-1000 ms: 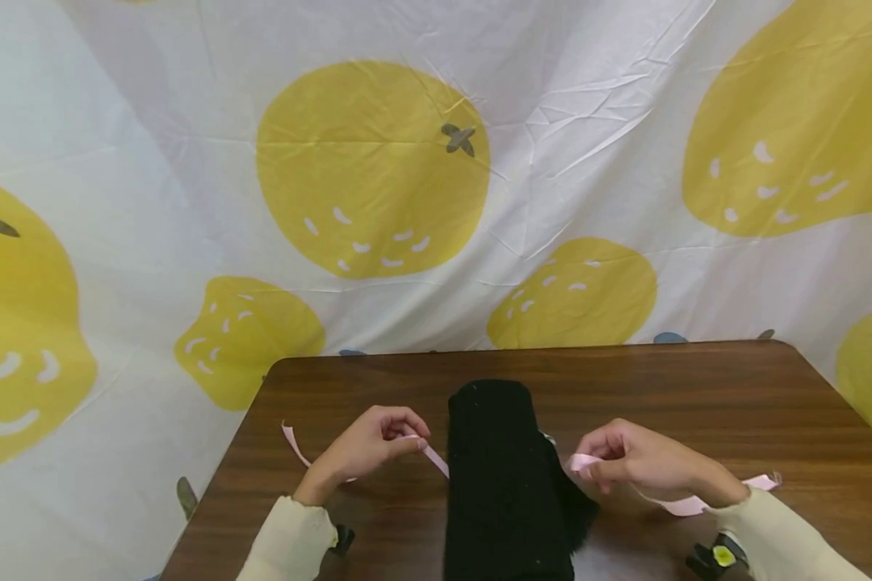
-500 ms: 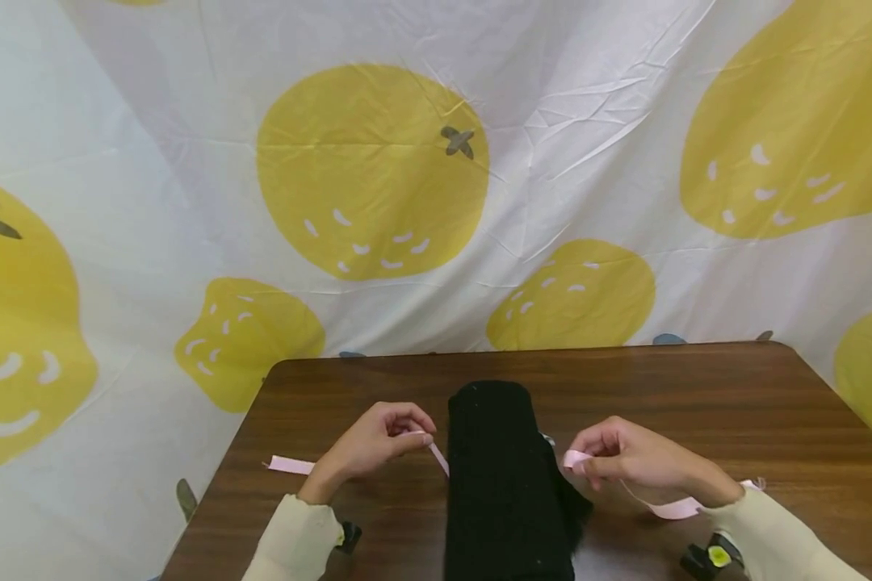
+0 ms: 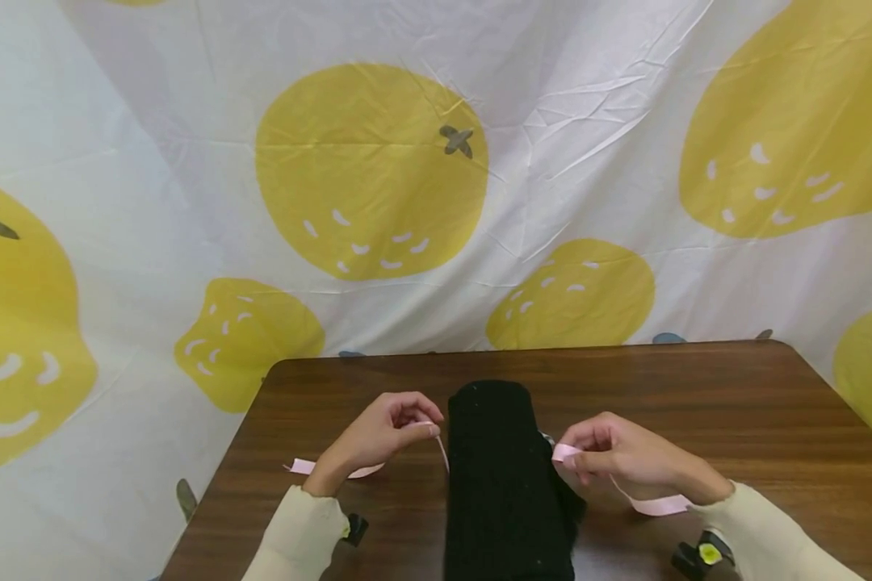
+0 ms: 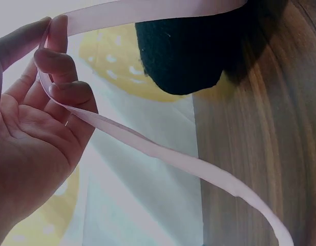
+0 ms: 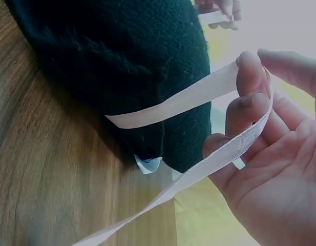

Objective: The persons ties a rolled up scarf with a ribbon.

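Observation:
A long fuzzy black cloth bundle (image 3: pixel 505 484) lies lengthwise at the middle of the table. Pink ribbon (image 5: pixel 178 105) emerges from beneath it on both sides. At its left, my left hand (image 3: pixel 388 432) pinches one length of the ribbon between thumb and fingers, and the tail (image 4: pixel 183 164) runs loosely down past the palm. On the opposite side, my right hand (image 3: pixel 621 456) pinches the other length, whose tail (image 3: pixel 657 507) trails toward the sleeve. Both hands are held above the tabletop, close to the bundle's sides. The ribbon's stretch under the cloth is hidden.
The brown wood-grain table (image 3: pixel 734 403) ends at a rear edge in front of a hanging white sheet (image 3: pixel 407 323) printed with yellow fruit. A small white tag (image 5: pixel 149 165) pokes out at the bundle's right side. Black wrist cameras (image 3: pixel 698 557) sit below both wrists.
Both hands have drawn inward toward the black bundle and slightly upward, each keeping its pinch on the ribbon. The loose tails have shifted along with them.

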The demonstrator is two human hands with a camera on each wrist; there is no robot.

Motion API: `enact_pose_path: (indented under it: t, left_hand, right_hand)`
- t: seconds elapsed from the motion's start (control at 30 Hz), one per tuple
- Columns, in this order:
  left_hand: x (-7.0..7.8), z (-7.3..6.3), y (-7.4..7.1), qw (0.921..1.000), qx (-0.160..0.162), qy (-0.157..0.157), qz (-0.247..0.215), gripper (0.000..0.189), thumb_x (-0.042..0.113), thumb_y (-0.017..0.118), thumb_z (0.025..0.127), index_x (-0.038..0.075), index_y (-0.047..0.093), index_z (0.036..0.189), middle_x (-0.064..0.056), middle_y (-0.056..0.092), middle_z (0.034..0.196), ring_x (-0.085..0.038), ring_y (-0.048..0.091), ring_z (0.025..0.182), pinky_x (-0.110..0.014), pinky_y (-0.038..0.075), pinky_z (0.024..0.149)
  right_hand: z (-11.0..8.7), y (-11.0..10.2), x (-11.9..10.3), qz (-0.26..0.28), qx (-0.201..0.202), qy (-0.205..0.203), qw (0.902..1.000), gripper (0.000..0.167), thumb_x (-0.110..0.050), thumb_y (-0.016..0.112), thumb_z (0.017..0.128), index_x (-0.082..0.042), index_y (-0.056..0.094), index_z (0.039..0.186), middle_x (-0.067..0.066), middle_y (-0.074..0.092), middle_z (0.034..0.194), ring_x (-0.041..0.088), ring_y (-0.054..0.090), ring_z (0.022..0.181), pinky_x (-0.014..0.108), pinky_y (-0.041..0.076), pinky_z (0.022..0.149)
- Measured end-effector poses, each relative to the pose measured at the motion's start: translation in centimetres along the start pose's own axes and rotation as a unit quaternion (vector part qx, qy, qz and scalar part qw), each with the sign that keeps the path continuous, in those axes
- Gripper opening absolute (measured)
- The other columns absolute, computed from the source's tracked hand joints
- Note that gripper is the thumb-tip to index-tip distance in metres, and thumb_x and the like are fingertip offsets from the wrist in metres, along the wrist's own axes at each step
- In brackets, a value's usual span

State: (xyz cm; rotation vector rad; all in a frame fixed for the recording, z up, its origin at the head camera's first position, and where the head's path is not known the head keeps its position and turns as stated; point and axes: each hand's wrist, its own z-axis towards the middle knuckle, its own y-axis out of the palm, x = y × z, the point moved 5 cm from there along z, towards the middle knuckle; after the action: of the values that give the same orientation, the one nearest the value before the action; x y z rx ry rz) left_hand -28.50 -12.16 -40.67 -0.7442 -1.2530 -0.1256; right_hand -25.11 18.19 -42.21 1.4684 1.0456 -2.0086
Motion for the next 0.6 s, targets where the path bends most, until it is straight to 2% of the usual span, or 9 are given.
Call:
enact_pose_path:
  t: [0.3,0.43,0.6]
  left_hand:
    - [0.5,0.3,0.2,0.9999,-0.005,0.014,0.0,0.02,0.017,0.069,0.094,0.0,0.068,0.104,-0.016,0.071,0.092,-0.014,0.067,0.08,-0.025,0.052,0.075]
    - [0.8,0.5,0.4,0.9998,-0.008,0.018,-0.006,0.02,0.017,0.069,0.094,0.0,0.068,0.104,-0.017,0.071,0.092,-0.014,0.067,0.081,-0.025,0.053,0.076]
    - [1.2,0.8,0.6,0.9994,-0.01,0.027,-0.019,0.02,0.015,0.069,0.094,-0.002,0.067,0.105,-0.017,0.071,0.092,-0.014,0.067,0.081,-0.026,0.053,0.077]
  right_hand:
    - [0.5,0.4,0.2,0.034,-0.001,-0.008,0.9994,0.013,0.0,0.055,0.098,0.008,0.065,0.101,0.023,0.054,0.072,0.019,0.052,0.063,0.035,0.039,0.05]
    - [0.8,0.5,0.0,0.031,0.003,-0.015,0.9994,0.014,0.0,0.054,0.098,0.009,0.064,0.101,0.025,0.054,0.072,0.016,0.053,0.064,0.033,0.039,0.051]
    - [1.2,0.7,-0.1,0.07,0.005,-0.009,0.9975,0.016,0.0,0.053,0.099,0.013,0.061,0.102,0.025,0.051,0.073,0.018,0.05,0.067,0.03,0.039,0.057]
